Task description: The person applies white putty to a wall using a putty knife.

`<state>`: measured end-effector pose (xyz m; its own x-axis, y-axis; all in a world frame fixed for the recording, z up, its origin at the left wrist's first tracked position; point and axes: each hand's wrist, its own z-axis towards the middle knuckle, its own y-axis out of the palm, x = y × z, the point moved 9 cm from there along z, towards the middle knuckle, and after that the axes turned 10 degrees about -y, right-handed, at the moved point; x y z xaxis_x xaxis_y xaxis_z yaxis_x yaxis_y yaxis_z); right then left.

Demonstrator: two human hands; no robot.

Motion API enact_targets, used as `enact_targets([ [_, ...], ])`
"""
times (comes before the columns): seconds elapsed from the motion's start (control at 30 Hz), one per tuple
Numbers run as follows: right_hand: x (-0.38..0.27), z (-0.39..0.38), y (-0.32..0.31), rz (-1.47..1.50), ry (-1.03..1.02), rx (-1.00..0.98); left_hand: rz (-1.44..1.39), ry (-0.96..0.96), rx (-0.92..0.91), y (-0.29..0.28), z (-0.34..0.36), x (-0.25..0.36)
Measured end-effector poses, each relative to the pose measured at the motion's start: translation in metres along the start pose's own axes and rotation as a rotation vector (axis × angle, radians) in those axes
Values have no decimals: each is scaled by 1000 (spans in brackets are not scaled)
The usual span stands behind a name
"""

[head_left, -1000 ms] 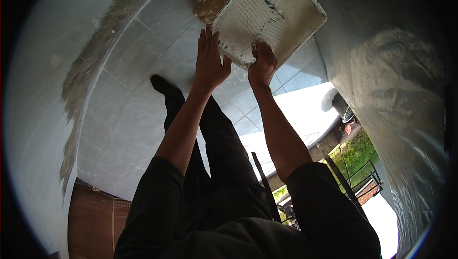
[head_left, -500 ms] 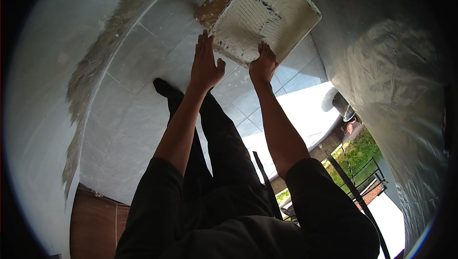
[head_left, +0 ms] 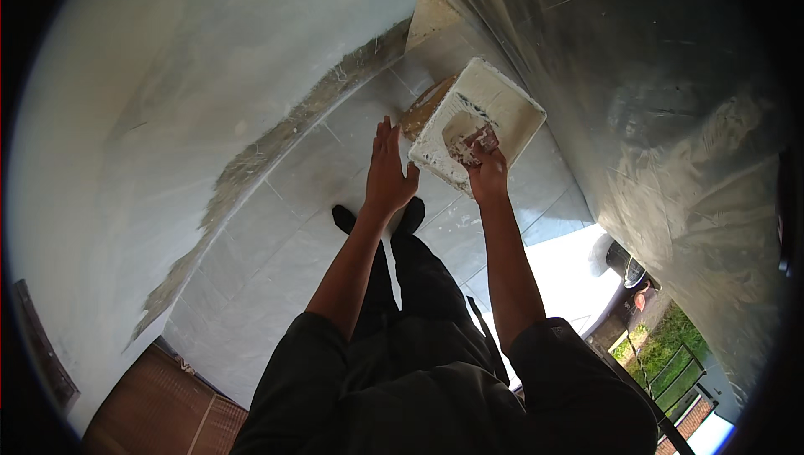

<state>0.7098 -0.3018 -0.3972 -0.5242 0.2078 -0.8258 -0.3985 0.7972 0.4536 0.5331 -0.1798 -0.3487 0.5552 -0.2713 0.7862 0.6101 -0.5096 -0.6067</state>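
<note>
A white paint tray (head_left: 523, 120), smeared with thick white material, sits upper middle, angled over a brown object (head_left: 425, 105) that I cannot make out fully. My right hand (head_left: 488, 168) is inside the tray's near part, closed on a flat spreading tool (head_left: 461, 135) coated in white and reddish-brown; the fingers partly hide its handle. My left hand (head_left: 388, 168) is open, fingers stretched out, beside the tray's left edge; whether it touches the edge I cannot tell.
A pale wall (head_left: 151, 120) with a rough grey strip (head_left: 251, 153) curves along the left. Clear plastic sheeting (head_left: 670, 137) hangs on the right. My dark-socked feet stand on grey tiles (head_left: 251, 254). A brown panel (head_left: 142, 405) is lower left; grass (head_left: 670, 329) shows outside at lower right.
The view has shifted, so the tray sits lower and smaller, with more wall showing. My right hand now visibly holds the flat tool up within the tray; it was hardly visible before.
</note>
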Motion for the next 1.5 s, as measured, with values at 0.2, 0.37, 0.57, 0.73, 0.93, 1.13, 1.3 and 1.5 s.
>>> enact_targets([
  [0.2,-56,-18,110,227,66,-178,27,124,145,-92,7,66],
  [0.37,-86,-30,178,190,24,-311,79,208,305,-174,-2,101],
  [0.57,-103,-57,268,253,-34,-475,99,239,414,-269,-23,111],
  [0.73,-104,-100,356,321,-60,-578,175,321,509,-357,-51,109],
  [0.93,-96,-172,454,201,-284,-648,318,384,591,-460,-89,81],
  [1.13,-125,-275,586,-71,-794,-694,587,575,634,-577,-133,54],
  [1.3,-193,-348,661,-50,-1293,-689,844,683,603,-645,-150,30],
  [1.5,-207,-390,701,-378,-1812,-170,1044,858,553,-653,-151,13],
])
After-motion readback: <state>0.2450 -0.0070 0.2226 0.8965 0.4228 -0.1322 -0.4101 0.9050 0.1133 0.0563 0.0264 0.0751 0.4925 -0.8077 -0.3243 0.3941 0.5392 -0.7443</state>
